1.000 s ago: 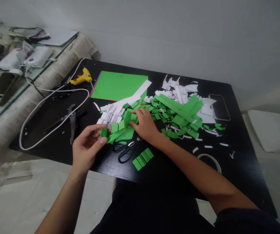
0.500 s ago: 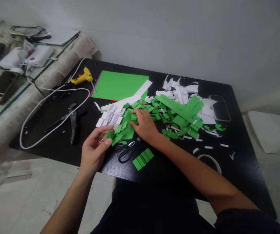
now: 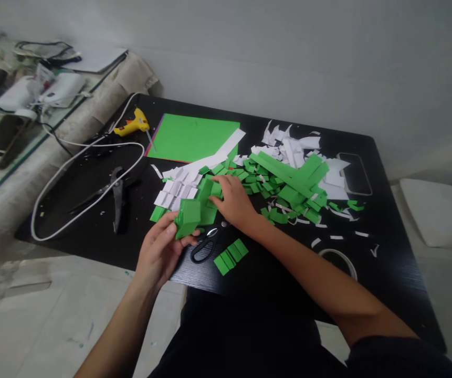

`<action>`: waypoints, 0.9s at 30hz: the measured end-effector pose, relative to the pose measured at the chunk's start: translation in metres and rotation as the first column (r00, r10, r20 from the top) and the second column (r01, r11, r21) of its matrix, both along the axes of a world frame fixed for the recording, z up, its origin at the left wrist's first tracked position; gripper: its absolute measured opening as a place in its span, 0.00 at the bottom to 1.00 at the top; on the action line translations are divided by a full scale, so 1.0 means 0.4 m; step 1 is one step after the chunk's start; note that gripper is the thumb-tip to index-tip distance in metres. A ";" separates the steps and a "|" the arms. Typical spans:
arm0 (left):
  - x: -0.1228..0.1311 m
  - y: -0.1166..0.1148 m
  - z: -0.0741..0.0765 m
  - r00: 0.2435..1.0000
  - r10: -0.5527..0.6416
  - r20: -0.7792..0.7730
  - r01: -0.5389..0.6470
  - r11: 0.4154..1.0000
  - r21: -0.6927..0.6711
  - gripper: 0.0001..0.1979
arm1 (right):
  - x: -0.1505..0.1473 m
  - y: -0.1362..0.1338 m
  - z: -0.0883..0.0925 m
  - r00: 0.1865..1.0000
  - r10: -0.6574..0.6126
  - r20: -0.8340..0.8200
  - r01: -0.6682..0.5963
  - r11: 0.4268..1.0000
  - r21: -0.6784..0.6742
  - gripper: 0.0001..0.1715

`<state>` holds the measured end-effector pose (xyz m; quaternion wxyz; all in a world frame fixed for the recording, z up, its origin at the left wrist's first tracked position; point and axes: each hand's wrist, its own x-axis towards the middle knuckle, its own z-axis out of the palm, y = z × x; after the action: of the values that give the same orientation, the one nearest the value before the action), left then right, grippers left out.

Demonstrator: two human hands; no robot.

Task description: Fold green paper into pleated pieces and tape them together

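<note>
My left hand is closed around a stack of small green paper pieces, held just above the near edge of the black table. My right hand rests on a heap of green paper pieces in the middle of the table, fingers curled onto them. Black-handled scissors lie right below both hands. A short row of green rectangles lies near the table's front edge.
Long green strips and white scraps cover the table's right half. A green sheet, a yellow glue gun with a white cable, pliers, a tape ring and a phone lie around.
My left hand has moved right toward the heap, and the green pieces in it are now gathered into a compact stack. My right hand has stayed on the heap.
</note>
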<state>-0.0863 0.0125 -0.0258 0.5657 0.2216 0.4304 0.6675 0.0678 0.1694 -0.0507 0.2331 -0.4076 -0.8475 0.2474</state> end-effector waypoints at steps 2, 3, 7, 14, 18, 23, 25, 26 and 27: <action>0.000 -0.002 -0.001 1.000 -0.012 0.026 0.012 1.000 -0.006 0.20 | 0.000 0.005 -0.004 1.000 -0.008 -0.001 0.008 1.000 0.001 0.26; 0.000 -0.003 -0.001 0.999 -0.020 0.034 0.020 1.000 -0.007 0.20 | -0.001 0.008 -0.006 1.000 -0.009 0.001 0.009 1.000 0.000 0.26; -0.003 -0.008 -0.005 0.997 -0.065 0.051 0.064 0.998 0.022 0.22 | 0.001 0.019 -0.010 0.999 0.014 0.038 -0.014 1.000 -0.013 0.25; -0.006 -0.019 -0.016 0.993 -0.089 0.082 0.088 0.996 0.011 0.21 | 0.009 0.017 -0.001 1.000 0.011 0.005 -0.011 1.000 0.008 0.19; -0.003 -0.023 -0.017 0.991 -0.073 0.112 0.074 0.997 0.000 0.21 | 0.011 0.012 0.004 0.998 0.013 -0.054 -0.013 1.000 0.007 0.16; 0.000 -0.022 -0.017 0.991 -0.052 0.119 0.052 0.999 0.008 0.21 | 0.015 0.014 0.008 0.993 0.032 -0.114 -0.037 0.998 -0.045 0.20; 0.000 -0.022 -0.015 0.992 -0.046 0.113 0.045 0.999 0.011 0.21 | 0.015 0.015 0.010 0.989 0.028 -0.147 -0.037 0.997 -0.063 0.21; 0.000 -0.023 -0.014 0.993 -0.045 0.111 0.044 0.999 0.011 0.21 | 0.015 0.016 0.010 0.985 0.024 -0.172 -0.038 0.996 -0.081 0.21; 0.000 -0.023 -0.013 0.993 -0.046 0.109 0.045 0.999 0.012 0.21 | 0.016 0.018 0.011 0.980 0.017 -0.200 -0.039 0.994 -0.107 0.21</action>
<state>-0.0861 0.0032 -0.0309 0.6024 0.1971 0.3906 0.6676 0.0741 0.1765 -0.0461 0.2905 -0.3812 -0.8106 0.3365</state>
